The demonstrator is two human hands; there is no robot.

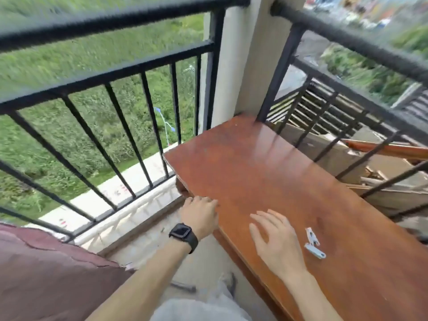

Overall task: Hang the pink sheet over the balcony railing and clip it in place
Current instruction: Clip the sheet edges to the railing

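The counter (289,181) is presenting a smooth, glossy reddish-brown wooden top. The left hand (200,216), with a black square watch (183,235) on its wrist, is curling its grip loosely over the counter's edge at 7 o'clock, holding nothing. The right hand (275,239) is hovering flat, grip open and empty. Two pale plastic clips (313,243) are lying just beside it at 3 o'clock. The pink sheet (46,274), wrinkled fabric, is lying at 8 o'clock, beneath the black metal railing (104,24).
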